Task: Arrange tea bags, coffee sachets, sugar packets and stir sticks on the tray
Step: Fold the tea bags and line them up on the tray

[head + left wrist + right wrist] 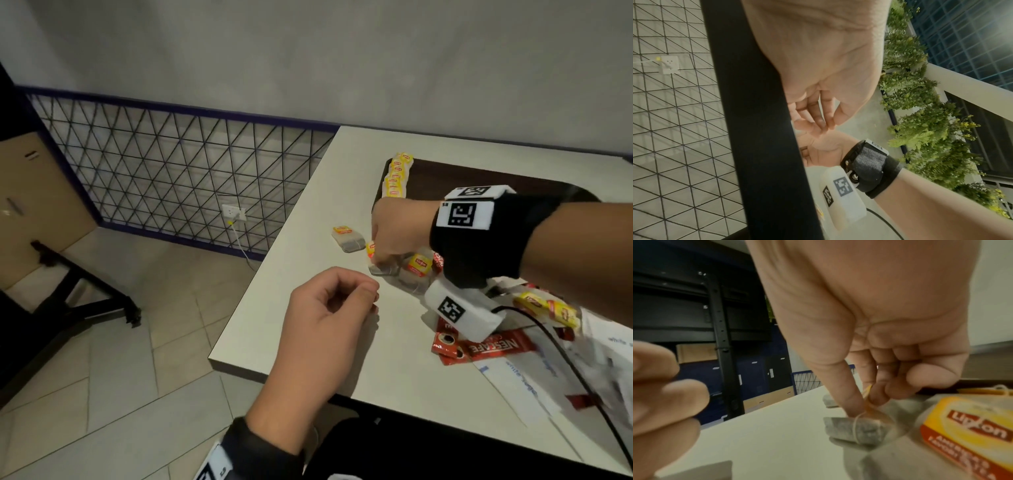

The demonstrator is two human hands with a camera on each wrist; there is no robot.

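Observation:
My right hand [378, 262] reaches left across the table and pinches the top of a grey tea bag [855, 430] between thumb and fingers; the bag's bottom still touches the tabletop. Another tea bag [347, 238] lies just left of it, and a third [418, 266] lies under my wrist. The dark brown tray [479, 181] sits behind, with a row of yellow-tagged tea bags [397, 174] along its left edge. My left hand [370, 291] hovers near the table's front left corner, fingers loosely curled and holding nothing. Red coffee sachets [479, 346] and white sugar packets [531, 383] lie heaped at the right.
More yellow tea bags [548, 305] lie in the pile at the right, crossed by a black cable [565, 356]. The table's left edge [274, 246] drops to a tiled floor. A wire mesh fence [171, 171] and a black stand [85, 291] are at left.

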